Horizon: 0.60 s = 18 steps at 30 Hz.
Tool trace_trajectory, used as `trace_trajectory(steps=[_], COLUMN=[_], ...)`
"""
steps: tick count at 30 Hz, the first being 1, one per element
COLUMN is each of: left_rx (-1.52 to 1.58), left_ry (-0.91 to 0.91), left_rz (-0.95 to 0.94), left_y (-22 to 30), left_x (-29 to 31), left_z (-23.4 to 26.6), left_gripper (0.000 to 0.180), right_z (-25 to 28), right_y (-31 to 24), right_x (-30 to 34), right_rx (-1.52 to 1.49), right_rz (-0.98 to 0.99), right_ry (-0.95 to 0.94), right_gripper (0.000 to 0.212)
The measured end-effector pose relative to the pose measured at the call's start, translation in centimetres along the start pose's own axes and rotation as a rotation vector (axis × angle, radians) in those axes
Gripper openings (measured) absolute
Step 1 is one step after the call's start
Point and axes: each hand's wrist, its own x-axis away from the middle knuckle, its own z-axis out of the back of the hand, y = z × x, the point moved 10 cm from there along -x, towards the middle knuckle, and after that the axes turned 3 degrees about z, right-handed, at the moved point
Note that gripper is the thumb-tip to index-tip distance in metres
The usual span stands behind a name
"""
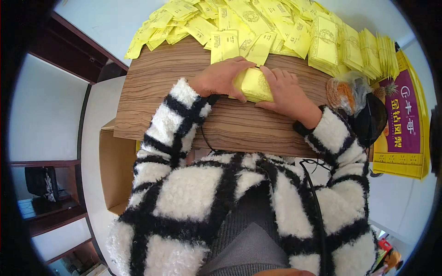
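Note:
A stack of yellow paper packets (256, 85) sits on the wood-grain table (161, 87), between my two hands. My left hand (222, 79) wraps its left side, thumb low and fingers over the far edge. From the right, my right hand (289, 91) presses on it with the fingers along the far corner and the thumb at the near side. Just beyond my hands lies a wide heap of loose yellow packets (225, 43), some of which overhang toward the stack. The underside of the held stack is hidden.
Bundled stacks of yellow packets (323, 43) stand at the far right. Near them lie a clear plastic bag with orange rubber bands (341, 94) and a black object (370, 119). A yellow and purple printed box (400, 119) is beyond the right edge. An open cardboard box (113, 170) stands at lower left.

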Motion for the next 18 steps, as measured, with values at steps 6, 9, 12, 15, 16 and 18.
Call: trace_trajectory(steps=[6,9,12,15,16,18], left_rx=[0.259,0.355,0.238,0.014,0.015,0.020], left_ry=[0.076,0.224,0.371,0.445,0.415,0.354], left_rz=[0.054,0.241,0.494,0.687,0.672,0.644], left_y=[-1.5,-5.4,-9.8,-12.7,-12.6,-12.5], left_x=[0.3,1.3,2.0,2.9,2.4,1.6], left_z=[2.2,5.1,6.8,6.8,6.2,5.3], left_gripper=[0.087,0.083,0.081,0.080,0.079,0.079], right_z=[-0.4,-0.5,-0.4,-0.2,0.2,0.7], right_y=[0.5,0.5,0.5,0.4,0.1,-0.3], right_x=[0.3,0.6,0.9,1.1,1.1,1.0], right_rx=[0.031,0.028,0.030,0.005,0.002,-0.022], right_rz=[-0.013,0.002,0.005,-0.014,-0.018,-0.041], right_ry=[-0.014,0.004,0.002,0.004,0.003,-0.019], right_gripper=[0.096,0.097,0.097,0.097,0.097,0.099])
